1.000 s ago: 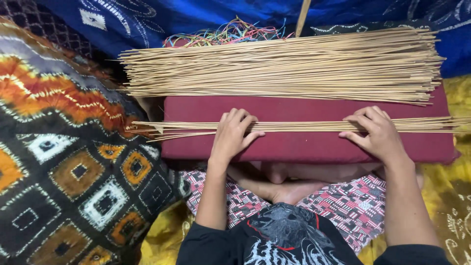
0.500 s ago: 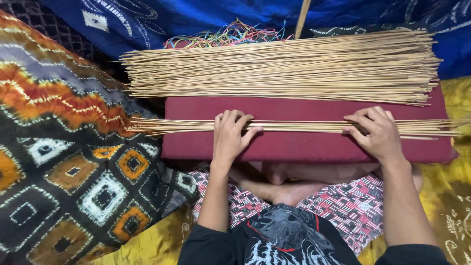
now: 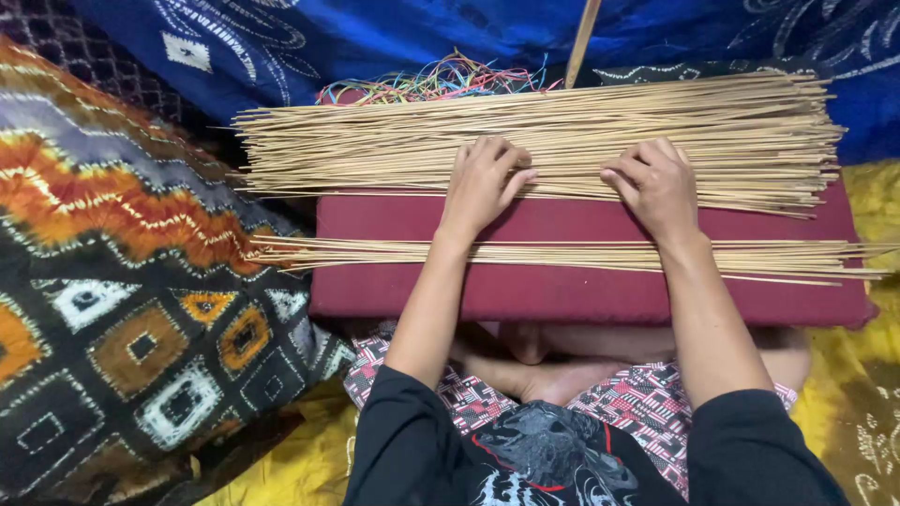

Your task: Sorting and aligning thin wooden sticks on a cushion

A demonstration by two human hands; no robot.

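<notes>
A dark red cushion [image 3: 581,286] lies across my lap. A big pile of thin pale sticks [image 3: 394,141] covers its far half. A smaller row of sticks [image 3: 562,253] lies across the cushion nearer to me, under my forearms. My left hand [image 3: 480,183] rests flat on the near edge of the big pile, fingers spread on the sticks. My right hand [image 3: 656,183] lies beside it on the same edge, fingers curled down onto the sticks. Whether either hand grips any stick is hidden.
A bunch of coloured strings [image 3: 431,82] lies behind the big pile. A wooden rod [image 3: 581,42] stands up at the back. Blue patterned cloth [image 3: 375,37] hangs behind, a brown and orange patterned cloth [image 3: 122,281] lies at the left, yellow cloth [image 3: 858,412] at the right.
Both hands have left the smaller row of sticks and moved away from me onto the near edge of the big pile. The smaller row stays on the cushion.
</notes>
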